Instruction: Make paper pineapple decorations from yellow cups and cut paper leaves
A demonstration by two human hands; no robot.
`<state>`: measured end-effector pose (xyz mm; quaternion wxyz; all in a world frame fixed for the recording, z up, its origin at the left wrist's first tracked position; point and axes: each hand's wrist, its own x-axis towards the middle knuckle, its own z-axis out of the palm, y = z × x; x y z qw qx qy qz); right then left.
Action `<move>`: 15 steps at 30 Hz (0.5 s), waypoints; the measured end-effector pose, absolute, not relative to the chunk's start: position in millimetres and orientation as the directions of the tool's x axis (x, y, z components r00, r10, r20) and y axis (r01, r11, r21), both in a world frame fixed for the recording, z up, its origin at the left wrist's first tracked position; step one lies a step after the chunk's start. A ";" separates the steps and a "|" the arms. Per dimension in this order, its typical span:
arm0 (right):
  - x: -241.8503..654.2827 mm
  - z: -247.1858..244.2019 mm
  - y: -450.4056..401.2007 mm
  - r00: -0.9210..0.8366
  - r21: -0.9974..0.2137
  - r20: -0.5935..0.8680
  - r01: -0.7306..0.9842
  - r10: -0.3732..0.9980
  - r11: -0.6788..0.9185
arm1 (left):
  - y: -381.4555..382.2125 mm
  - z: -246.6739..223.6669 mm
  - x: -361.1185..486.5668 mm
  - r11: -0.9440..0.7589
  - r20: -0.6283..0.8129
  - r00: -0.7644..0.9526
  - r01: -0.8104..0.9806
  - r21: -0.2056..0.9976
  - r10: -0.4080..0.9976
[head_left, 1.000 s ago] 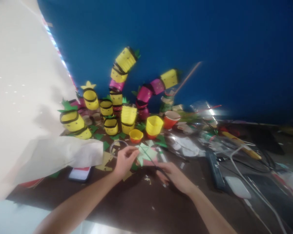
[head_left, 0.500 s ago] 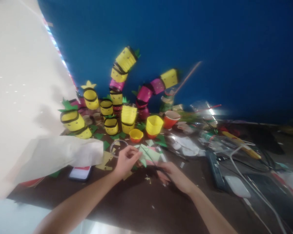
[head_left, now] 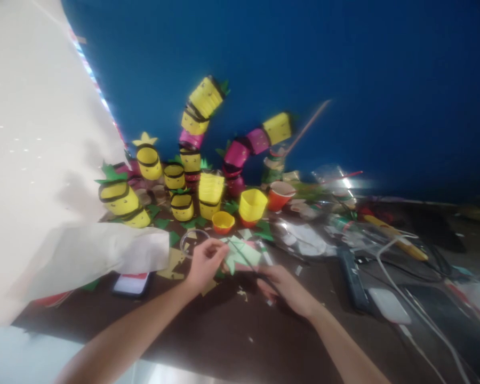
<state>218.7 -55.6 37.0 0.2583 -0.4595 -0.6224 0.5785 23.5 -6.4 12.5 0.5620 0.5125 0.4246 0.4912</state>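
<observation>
My left hand (head_left: pixel 206 263) pinches the left edge of a pale green paper piece (head_left: pixel 243 254) with pointed edges. Facing it, my right hand (head_left: pixel 279 284) is closed around dark-handled scissors (head_left: pixel 260 273), whose blades point up and left across the paper. A pink piece lies partly under the green one. Behind the hands stand a small yellow cup (head_left: pixel 223 222) in an orange base and a taller yellow cup stack (head_left: pixel 253 206). A clear tape roll (head_left: pixel 194 244) is just beyond my left hand.
Yellow and magenta decorated cups (head_left: pixel 182 206) line the back, by the blue wall. A phone (head_left: pixel 131 284) and a white sheet (head_left: pixel 104 250) are at left. To the right lie a power bank (head_left: pixel 351 280), cables and a yellow-handled cutter (head_left: pixel 396 237). Paper scraps litter the dark table (head_left: pixel 224 336).
The green paper has shifted and turned slightly between my hands. Both hands have stayed almost in place.
</observation>
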 end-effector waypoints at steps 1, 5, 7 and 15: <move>218.3 37.6 -55.6 -0.442 -0.958 -0.207 0.273 0.873 -0.089 | -6.2 12.1 23.4 -0.008 0.026 0.157 -0.115 0.993 0.987; 218.0 36.7 -55.8 -0.429 -0.959 -0.225 0.255 0.875 -0.121 | -5.1 10.2 23.1 0.003 0.016 0.163 -0.119 0.993 0.986; 218.4 35.5 -56.0 -0.416 -0.957 -0.240 0.254 0.877 -0.141 | -4.9 9.8 23.2 0.005 0.015 0.166 -0.121 0.993 0.986; 217.9 38.3 -56.4 -0.382 -0.942 -0.251 0.308 0.890 -0.134 | -5.2 11.3 22.6 -0.012 0.028 0.150 -0.108 0.994 0.988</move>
